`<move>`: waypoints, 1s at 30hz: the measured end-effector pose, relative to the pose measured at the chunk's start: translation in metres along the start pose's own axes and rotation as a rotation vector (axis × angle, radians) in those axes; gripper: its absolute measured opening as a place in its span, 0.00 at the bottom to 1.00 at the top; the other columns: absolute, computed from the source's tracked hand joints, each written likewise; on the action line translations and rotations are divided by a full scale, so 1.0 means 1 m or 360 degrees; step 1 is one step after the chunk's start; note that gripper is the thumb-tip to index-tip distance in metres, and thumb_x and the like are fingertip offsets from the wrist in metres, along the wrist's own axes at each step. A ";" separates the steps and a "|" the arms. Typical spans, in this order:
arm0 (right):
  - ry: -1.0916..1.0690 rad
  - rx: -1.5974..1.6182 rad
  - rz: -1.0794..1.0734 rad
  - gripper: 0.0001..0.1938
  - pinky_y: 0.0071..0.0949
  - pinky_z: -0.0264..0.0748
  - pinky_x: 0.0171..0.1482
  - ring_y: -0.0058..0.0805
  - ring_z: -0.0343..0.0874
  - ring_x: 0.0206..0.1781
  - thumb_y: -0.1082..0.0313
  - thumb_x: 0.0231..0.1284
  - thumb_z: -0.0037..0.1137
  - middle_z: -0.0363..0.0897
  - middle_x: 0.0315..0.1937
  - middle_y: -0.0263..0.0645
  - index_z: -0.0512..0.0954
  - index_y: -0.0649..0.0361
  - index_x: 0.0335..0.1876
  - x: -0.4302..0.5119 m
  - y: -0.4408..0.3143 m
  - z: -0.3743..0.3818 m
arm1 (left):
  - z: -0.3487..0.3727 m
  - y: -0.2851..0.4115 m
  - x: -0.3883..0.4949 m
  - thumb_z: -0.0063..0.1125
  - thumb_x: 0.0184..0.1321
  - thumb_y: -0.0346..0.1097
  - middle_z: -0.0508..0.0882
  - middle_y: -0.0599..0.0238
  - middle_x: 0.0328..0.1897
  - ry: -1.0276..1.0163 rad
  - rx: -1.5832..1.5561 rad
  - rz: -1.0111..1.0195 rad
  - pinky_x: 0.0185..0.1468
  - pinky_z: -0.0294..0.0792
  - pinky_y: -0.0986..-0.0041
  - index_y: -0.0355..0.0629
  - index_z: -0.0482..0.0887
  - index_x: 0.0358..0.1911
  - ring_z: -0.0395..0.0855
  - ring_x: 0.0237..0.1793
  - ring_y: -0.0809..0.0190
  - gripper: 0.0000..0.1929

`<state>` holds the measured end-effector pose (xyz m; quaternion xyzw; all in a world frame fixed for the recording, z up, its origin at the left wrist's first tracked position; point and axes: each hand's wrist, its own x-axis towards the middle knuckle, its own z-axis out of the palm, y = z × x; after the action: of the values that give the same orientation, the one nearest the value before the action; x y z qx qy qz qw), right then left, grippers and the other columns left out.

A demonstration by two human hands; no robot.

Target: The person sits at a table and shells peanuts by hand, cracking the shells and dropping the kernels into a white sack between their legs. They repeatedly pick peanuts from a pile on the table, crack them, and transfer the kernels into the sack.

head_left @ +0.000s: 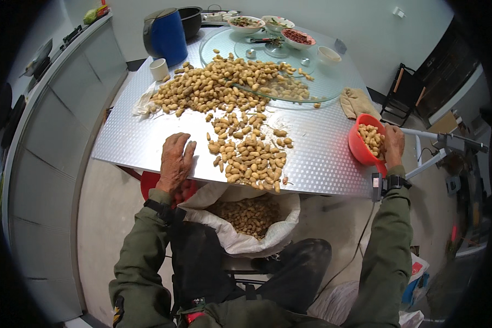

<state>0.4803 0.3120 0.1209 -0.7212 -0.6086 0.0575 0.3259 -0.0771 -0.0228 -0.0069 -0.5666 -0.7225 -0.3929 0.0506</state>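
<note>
My left hand (pixel 176 160) rests palm down near the front edge of the patterned metal table (pixel 320 143), holding nothing that I can see, its fingers slightly apart. To its right lies a loose spread of unshelled peanuts (pixel 254 164), with a larger peanut heap (pixel 213 84) behind it. My right hand (pixel 394 142) is at the right rim of a red plastic scoop (pixel 356 144) partly filled with peanuts (pixel 371 139). Its fingertips are hidden, so I cannot tell whether it grips the rim. Below the table edge, an open white woven sack (pixel 233 242) holds more peanuts (pixel 252 215).
A glass turntable (pixel 328 88) at the back bears several bowls, one with red peanuts (pixel 297 37). At the back left stand a blue container (pixel 170 39) and a white cup (pixel 159 69). A tan cloth (pixel 356 102) lies behind the scoop. A cable (pixel 358 246) hangs beside my right arm.
</note>
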 end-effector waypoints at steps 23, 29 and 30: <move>-0.1312 0.0976 -0.0793 0.36 0.43 0.67 0.78 0.51 0.69 0.79 0.41 0.78 0.50 0.67 0.77 0.59 0.69 0.64 0.78 -0.208 -0.167 0.148 | 0.036 0.003 0.040 0.49 0.79 0.57 0.72 0.34 0.76 -0.0205 -0.0064 0.0037 0.80 0.56 0.48 0.34 0.72 0.73 0.66 0.77 0.36 0.33; -0.1377 0.0872 -0.0948 0.37 0.45 0.62 0.81 0.50 0.62 0.83 0.37 0.77 0.50 0.66 0.79 0.55 0.70 0.61 0.78 -0.214 -0.202 0.171 | 0.063 0.024 0.061 0.48 0.79 0.59 0.73 0.38 0.75 -0.0229 -0.0117 0.0120 0.80 0.56 0.50 0.40 0.73 0.75 0.67 0.76 0.38 0.33; -0.1363 0.0836 -0.0992 0.35 0.46 0.63 0.81 0.50 0.64 0.82 0.38 0.76 0.50 0.67 0.79 0.54 0.73 0.59 0.77 -0.215 -0.205 0.172 | 0.065 0.028 0.064 0.48 0.79 0.59 0.74 0.40 0.75 -0.0270 -0.0164 0.0143 0.79 0.56 0.50 0.41 0.73 0.75 0.67 0.76 0.38 0.33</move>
<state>0.1712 0.1942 0.0295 -0.3161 -0.8345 0.3938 0.2204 -0.0513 0.0690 -0.0042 -0.6315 -0.6769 -0.3776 -0.0225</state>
